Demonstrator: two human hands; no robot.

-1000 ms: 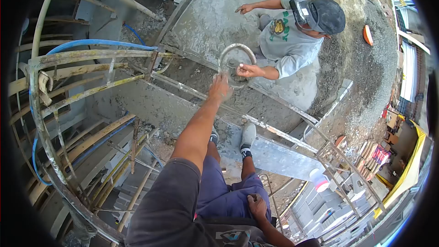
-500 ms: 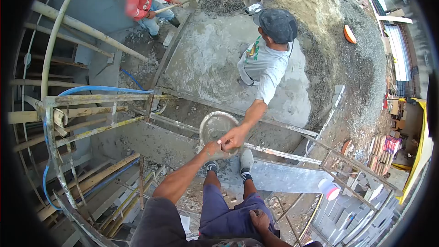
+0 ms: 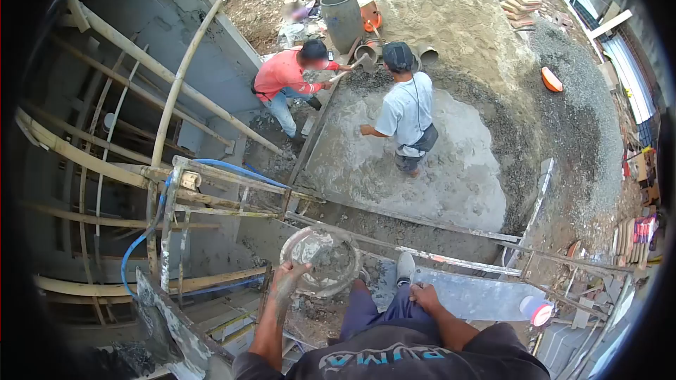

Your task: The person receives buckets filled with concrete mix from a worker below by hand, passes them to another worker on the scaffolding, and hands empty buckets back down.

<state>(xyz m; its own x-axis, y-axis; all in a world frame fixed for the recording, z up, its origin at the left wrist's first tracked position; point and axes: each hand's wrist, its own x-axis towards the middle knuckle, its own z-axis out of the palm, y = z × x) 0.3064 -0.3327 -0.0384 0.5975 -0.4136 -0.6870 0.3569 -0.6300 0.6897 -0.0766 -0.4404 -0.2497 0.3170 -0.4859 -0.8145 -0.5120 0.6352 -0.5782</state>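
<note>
My left hand (image 3: 287, 276) gripped the rim of the metal pan (image 3: 320, 259), fingers curled on its near-left edge, wet concrete inside, my right hand (image 3: 424, 297) rested loosely spread on my thigh, scaffold rail (image 3: 422, 253) just beyond the pan

Head camera, high on the scaffold, looking steeply down

One wide view: the left hand (image 3: 287, 276) and right hand (image 3: 425, 296) sit close at the bottom edge, with two people on the ground far beyond and below them.
</note>
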